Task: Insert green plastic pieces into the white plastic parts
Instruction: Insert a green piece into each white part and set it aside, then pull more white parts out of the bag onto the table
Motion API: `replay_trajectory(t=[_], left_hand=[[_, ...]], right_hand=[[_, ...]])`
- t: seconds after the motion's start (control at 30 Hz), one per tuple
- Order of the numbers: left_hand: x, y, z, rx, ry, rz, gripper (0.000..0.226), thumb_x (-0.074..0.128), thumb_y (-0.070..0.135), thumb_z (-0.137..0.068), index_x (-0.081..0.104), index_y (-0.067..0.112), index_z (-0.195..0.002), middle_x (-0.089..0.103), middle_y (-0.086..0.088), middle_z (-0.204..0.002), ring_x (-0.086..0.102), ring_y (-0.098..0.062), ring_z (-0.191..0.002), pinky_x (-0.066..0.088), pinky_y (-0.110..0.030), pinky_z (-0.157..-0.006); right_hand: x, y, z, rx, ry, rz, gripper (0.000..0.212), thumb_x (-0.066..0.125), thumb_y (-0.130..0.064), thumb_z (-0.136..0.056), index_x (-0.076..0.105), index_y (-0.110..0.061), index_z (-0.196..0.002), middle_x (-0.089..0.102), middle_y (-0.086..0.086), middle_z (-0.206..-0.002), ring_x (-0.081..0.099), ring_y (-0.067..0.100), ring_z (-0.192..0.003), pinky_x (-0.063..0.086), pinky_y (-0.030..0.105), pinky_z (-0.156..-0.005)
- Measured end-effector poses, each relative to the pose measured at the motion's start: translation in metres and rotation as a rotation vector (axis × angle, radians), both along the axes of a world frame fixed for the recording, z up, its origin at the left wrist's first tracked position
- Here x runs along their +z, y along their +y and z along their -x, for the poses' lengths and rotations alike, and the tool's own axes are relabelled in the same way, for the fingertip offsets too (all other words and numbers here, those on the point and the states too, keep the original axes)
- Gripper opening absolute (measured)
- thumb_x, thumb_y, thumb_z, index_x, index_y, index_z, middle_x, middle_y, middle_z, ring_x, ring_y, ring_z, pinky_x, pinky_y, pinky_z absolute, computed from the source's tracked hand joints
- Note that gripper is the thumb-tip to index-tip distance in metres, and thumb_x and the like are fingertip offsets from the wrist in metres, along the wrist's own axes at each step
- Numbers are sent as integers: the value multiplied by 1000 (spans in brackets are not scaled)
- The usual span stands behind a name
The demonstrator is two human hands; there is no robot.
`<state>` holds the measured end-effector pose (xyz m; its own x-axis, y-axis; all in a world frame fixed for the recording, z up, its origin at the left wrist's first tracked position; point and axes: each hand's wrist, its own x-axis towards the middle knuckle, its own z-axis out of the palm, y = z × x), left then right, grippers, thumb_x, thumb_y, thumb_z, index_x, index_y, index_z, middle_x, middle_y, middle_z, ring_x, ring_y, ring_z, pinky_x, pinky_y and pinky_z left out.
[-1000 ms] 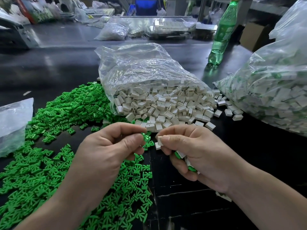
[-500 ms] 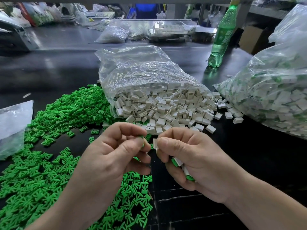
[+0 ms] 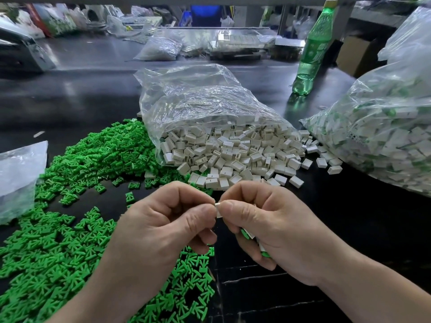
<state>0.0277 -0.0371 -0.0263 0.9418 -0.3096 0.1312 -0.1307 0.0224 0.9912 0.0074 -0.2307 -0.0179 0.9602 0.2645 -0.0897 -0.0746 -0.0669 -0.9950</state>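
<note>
My left hand (image 3: 168, 220) and my right hand (image 3: 268, 227) meet fingertip to fingertip over the dark table. Between them a small white plastic part (image 3: 218, 209) is pinched by my right thumb and forefinger, and my left thumb and forefinger press against its other end. The green piece in my left fingers is hidden. My right palm also holds a few white parts with green inserts (image 3: 247, 234). Loose green pieces (image 3: 58, 243) cover the table on the left. White parts (image 3: 233, 157) spill from an open clear bag (image 3: 198, 101) beyond my hands.
A big clear bag of white parts with green inserts (image 3: 384, 136) lies at the right. A green bottle (image 3: 313, 50) stands behind it. Another plastic bag (image 3: 21, 169) lies at the left edge. More bags and boxes sit at the table's far side.
My hands have come together: the gap between the green piece and the white part has closed, and the green piece is no longer visible. Both hands sit slightly higher in the picture.
</note>
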Motion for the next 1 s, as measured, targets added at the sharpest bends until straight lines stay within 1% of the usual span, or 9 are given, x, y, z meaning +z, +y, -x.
replay_trajectory(t=[0.07, 0.17, 0.3, 0.43, 0.6, 0.73, 0.8, 0.93, 1.0], left_hand=[[3, -1, 0, -43, 81, 85, 28, 77, 38, -73, 74, 17, -91, 69, -14, -75, 70, -30, -64, 54, -30, -52], [5, -5, 1, -191, 258, 256, 47, 83, 40, -73, 70, 13, -109, 67, -18, -73, 69, -30, -60, 53, -31, -48], [5, -9, 3, -374, 441, 457, 45, 81, 33, -78, 68, 7, -114, 69, -17, -74, 71, -26, -61, 56, -30, -45], [5, -10, 2, -368, 546, 527, 45, 88, 29, -69, 72, 7, -106, 70, -19, -72, 71, -25, -57, 55, -29, -42], [5, -9, 2, -373, 578, 549, 44, 90, 29, -67, 74, 8, -102, 70, -17, -67, 70, -23, -51, 55, -27, -41], [5, -11, 4, -309, 576, 534, 44, 95, 30, -58, 75, 9, -91, 64, -15, -56, 64, -22, -40, 51, -27, -36], [4, -13, 6, -270, 544, 540, 46, 94, 32, -57, 75, 9, -92, 63, -14, -56, 63, -22, -40, 51, -26, -36], [4, -16, 7, -316, 466, 608, 41, 87, 31, -70, 73, 8, -101, 68, -13, -64, 69, -22, -50, 55, -28, -44], [4, -17, 6, -331, 453, 595, 37, 88, 27, -70, 74, 9, -99, 69, -14, -64, 69, -23, -51, 55, -29, -44]], right_hand=[[1, 0, 0, 11, 24, -76, 18, 66, -36, -89, 67, -20, -81, 59, 0, -70, 46, 12, -40, 33, 19, -36], [0, 2, 0, 36, 80, -194, 19, 65, -33, -89, 68, -15, -85, 60, 6, -72, 44, 12, -39, 31, 17, -35], [0, 4, 2, 77, 181, -265, 35, 65, -33, -88, 69, -7, -111, 62, 0, -65, 45, 9, -38, 29, 16, -33], [0, 4, 2, 75, 217, -271, 32, 68, -34, -86, 66, -5, -98, 60, 1, -65, 45, 9, -37, 29, 15, -32], [2, 5, 1, 92, 228, -310, 33, 67, -31, -87, 62, 0, -98, 57, 4, -67, 44, 8, -36, 28, 15, -31], [3, 12, 4, 107, 185, -293, 15, 66, -30, -88, 67, -16, -84, 56, 6, -67, 42, 11, -38, 28, 15, -31], [3, 14, 5, 81, 191, -283, 20, 66, -32, -87, 68, -12, -90, 57, 6, -67, 42, 14, -40, 27, 17, -31], [6, 12, 3, 76, 220, -342, 45, 65, -33, -87, 61, 0, -117, 59, 0, -64, 45, 9, -38, 25, 18, -32], [6, 11, 3, 74, 223, -342, 48, 65, -33, -87, 60, 2, -120, 59, -1, -63, 45, 9, -38, 26, 17, -32]])
